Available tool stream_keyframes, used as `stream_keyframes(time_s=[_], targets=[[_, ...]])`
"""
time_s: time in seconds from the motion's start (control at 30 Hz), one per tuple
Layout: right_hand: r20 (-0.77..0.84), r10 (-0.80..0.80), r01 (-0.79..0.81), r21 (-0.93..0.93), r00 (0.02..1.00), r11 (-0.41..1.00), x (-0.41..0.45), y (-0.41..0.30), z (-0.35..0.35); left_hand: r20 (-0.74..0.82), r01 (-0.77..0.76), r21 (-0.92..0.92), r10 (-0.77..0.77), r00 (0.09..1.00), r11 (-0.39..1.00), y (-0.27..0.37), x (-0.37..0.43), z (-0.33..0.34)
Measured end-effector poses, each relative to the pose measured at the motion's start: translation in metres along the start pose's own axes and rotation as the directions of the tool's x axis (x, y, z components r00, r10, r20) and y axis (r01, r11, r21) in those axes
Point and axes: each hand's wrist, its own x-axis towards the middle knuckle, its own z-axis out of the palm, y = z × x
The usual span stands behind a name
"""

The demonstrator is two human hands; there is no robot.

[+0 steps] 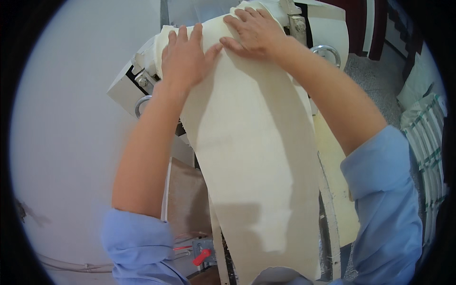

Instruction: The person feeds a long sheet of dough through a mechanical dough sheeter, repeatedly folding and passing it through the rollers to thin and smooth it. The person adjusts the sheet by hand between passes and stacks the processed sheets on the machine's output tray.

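A long, pale sheet of dough point(245, 142) runs down the middle of the view, from the rollers of a white dough-sheeting machine point(327, 21) at the top to the bottom edge. On its upper left part my left hand point(187, 57) lies palm down, fingers spread. My right hand point(254, 34) rests palm down on the upper right part, a little higher up. The two thumbs nearly meet. Neither hand grips anything. At the top the dough has a folded, layered edge, and it hides most of the rollers.
Metal ring handles point(326, 53) stick out on both sides of the machine. A red switch lever point(202, 257) sits on a grey box at lower left. To the left rises a white wall point(78, 124). Stacked white sacks with green stripes point(425, 142) stand at the right on speckled floor point(370, 78).
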Motion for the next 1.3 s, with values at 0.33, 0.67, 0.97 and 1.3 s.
stream_keyframes(time_s=[0.33, 0.67, 0.97, 1.3], targets=[[0.056, 0.128, -0.127, -0.023, 0.990, 0.992, 0.013, -0.015, -0.006, 0.133, -0.053, 0.063, 0.045, 0.990, 0.997, 0.012, -0.008, -0.005], [-0.245, 0.136, 0.035, 0.588, 0.960, 0.808, -0.182, -0.052, -0.088, 0.299, 0.013, -0.141, 0.030, 0.954, 0.990, -0.014, 0.043, 0.002], [0.042, 0.466, -0.335, 0.751, 0.884, 0.568, -0.292, -0.046, -0.079, 0.125, -0.003, -0.046, 0.009, 0.992, 0.999, -0.026, 0.038, 0.026], [0.699, 0.593, -0.805, 0.577, 0.399, -0.138, -0.342, -0.049, -0.033, 0.139, 0.041, -0.424, 0.020, 0.990, 0.905, 0.015, -0.050, -0.012]])
